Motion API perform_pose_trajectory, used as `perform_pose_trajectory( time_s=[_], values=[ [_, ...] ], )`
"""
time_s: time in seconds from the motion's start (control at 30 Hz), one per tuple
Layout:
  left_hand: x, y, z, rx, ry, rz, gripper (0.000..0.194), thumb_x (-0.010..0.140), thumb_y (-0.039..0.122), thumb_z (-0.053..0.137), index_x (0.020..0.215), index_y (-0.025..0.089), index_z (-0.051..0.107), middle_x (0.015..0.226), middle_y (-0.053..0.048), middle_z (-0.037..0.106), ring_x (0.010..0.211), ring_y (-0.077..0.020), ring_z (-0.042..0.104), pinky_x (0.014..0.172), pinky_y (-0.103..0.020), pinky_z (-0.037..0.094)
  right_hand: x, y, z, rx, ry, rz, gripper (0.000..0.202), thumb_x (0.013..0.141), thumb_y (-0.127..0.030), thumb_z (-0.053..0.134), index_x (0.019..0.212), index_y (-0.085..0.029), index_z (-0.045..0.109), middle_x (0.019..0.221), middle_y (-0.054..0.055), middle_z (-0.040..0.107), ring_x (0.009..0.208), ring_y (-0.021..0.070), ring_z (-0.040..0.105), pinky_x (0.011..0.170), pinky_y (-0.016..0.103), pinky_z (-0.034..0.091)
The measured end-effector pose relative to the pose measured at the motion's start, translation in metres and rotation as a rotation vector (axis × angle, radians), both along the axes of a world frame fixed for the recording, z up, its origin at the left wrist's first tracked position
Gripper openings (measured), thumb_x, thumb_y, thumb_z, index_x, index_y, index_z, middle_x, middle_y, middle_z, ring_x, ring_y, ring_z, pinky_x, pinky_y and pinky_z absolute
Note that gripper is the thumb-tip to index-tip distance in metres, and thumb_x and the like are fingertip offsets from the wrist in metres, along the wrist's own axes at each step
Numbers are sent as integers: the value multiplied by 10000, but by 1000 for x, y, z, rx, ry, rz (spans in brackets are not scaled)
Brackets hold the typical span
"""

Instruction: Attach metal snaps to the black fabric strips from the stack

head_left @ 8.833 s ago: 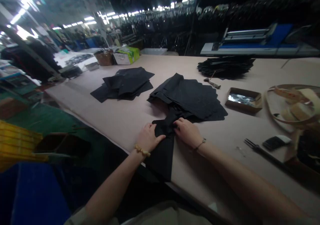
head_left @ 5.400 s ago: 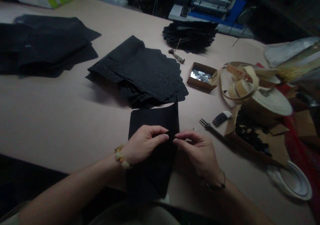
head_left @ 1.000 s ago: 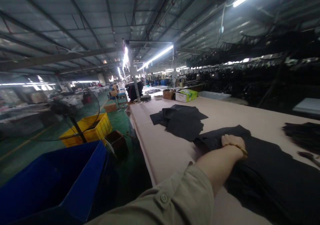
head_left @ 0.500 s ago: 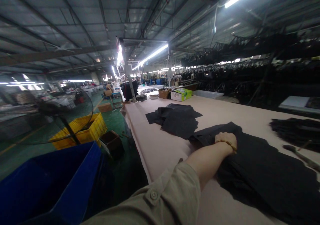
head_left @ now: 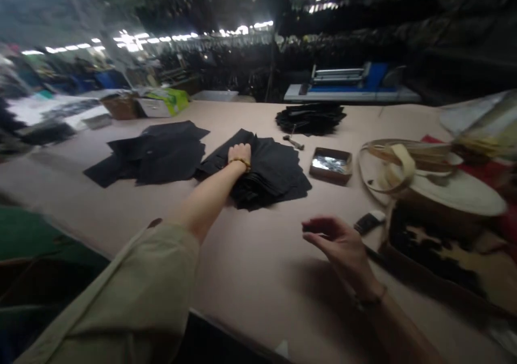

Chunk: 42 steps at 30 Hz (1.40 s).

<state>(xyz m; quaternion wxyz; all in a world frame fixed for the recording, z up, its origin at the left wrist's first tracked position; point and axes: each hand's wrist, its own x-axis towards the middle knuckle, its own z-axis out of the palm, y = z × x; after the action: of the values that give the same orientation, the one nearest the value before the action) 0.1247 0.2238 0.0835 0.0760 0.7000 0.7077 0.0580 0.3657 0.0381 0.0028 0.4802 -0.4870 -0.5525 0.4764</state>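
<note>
My left hand (head_left: 239, 153), with a beaded bracelet at the wrist, is closed in a fist on the fanned stack of black fabric pieces (head_left: 278, 165). Its fingertips are hidden against the cloth. A looser pile of black pieces (head_left: 165, 154) lies to the left of it. Above the bare table at the right, my right hand (head_left: 339, 245) is curled, thumb and fingertips drawn close together. Something small and dark shows between the tips, too blurred to name. Near that hand lies a small black object (head_left: 368, 223).
On the table (head_left: 242, 267) are a small box of shiny metal pieces (head_left: 331, 165), a metal tool (head_left: 294, 142) and another black stack (head_left: 311, 118). At right, tan strips (head_left: 399, 165) lie above a box of black bits (head_left: 440, 251). Cartons (head_left: 121, 105) stand far left.
The view has swung to the right. My left hand stays closed on the black fabric pieces. My right hand and the boxes at the table's right side have come into view.
</note>
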Motion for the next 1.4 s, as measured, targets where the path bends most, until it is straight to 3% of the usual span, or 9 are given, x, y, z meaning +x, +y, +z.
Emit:
perform_pose_trajectory(
  time_s=[0.17, 0.3, 0.43, 0.63, 0.77, 0.93, 1.07, 1.23, 1.4],
  values=[
    [-12, 14, -1, 131, 31, 103, 356, 955, 392, 546, 1199, 133, 573, 1141, -94, 626, 979, -192, 631, 864, -402, 538, -8, 4, 1, 35, 103, 9, 370, 631, -372, 865, 881, -182, 671, 905, 75, 739, 795, 189, 706, 716, 314, 606],
    [-23, 19, 43, 304, 74, 89, 415, 1026, 383, 383, 1269, 67, 498, 1107, -105, 662, 1013, -174, 614, 922, -359, 447, -7, 0, 3, 29, 54, 18, 295, 684, -401, 828, 844, -180, 714, 926, 87, 741, 823, 190, 701, 729, 305, 592],
    [-14, -6, 72, 338, 129, -186, 346, 951, 261, 522, 1292, 204, 509, 1131, -94, 656, 1102, -255, 600, 935, -367, 442, -8, -4, 5, 1, 18, 37, 270, 755, -426, 771, 871, -184, 735, 848, 72, 737, 724, 155, 669, 653, 268, 559],
    [19, -108, 1, 124, 137, -535, 258, 939, 353, 505, 1162, 297, 621, 883, -40, 714, 816, -227, 683, 696, -293, 462, -9, -4, 6, -7, -1, 59, 251, 747, -386, 779, 911, -201, 738, 896, 49, 733, 788, 157, 684, 712, 258, 566],
    [6, -127, -41, 58, 117, -503, 216, 939, 326, 492, 1056, 251, 657, 790, -44, 716, 739, -209, 683, 647, -272, 433, -6, -1, 2, 106, -186, 87, 246, 815, -382, 720, 950, -176, 717, 928, 72, 732, 800, 173, 699, 680, 263, 580],
    [-45, -82, -24, 184, 96, -160, 429, 1014, 340, 231, 1206, 141, 559, 879, -117, 692, 795, -257, 674, 665, -314, 451, -13, -3, -11, 293, -411, 245, 66, 850, -240, 667, 840, -178, 686, 884, 51, 702, 803, 155, 667, 707, 265, 558],
    [-67, -63, 0, 262, -2, 45, 503, 934, 409, 467, 1374, 167, 439, 1164, -117, 656, 1045, -319, 629, 856, -400, 493, -14, -4, -8, 356, -623, 366, 82, 778, -131, 709, 787, -212, 697, 900, 30, 688, 861, 158, 632, 805, 291, 521],
    [-66, -121, -1, 552, -26, -171, 576, 926, 361, 529, 1442, 159, 372, 1420, -82, 496, 1312, -297, 444, 1134, -455, 345, 31, 8, 14, 267, -903, 86, 272, 789, -159, 677, 1056, -212, 689, 1180, 102, 613, 1104, 257, 570, 967, 409, 465],
    [-46, -190, -41, 363, -202, -459, 226, 923, 323, 556, 1095, 211, 650, 1217, -59, 653, 1149, -227, 565, 1047, -393, 436, 65, 19, 17, 31, -1064, -146, 169, 711, -99, 657, 852, -169, 721, 803, 116, 650, 813, 311, 637, 746, 453, 503]
  ],
)
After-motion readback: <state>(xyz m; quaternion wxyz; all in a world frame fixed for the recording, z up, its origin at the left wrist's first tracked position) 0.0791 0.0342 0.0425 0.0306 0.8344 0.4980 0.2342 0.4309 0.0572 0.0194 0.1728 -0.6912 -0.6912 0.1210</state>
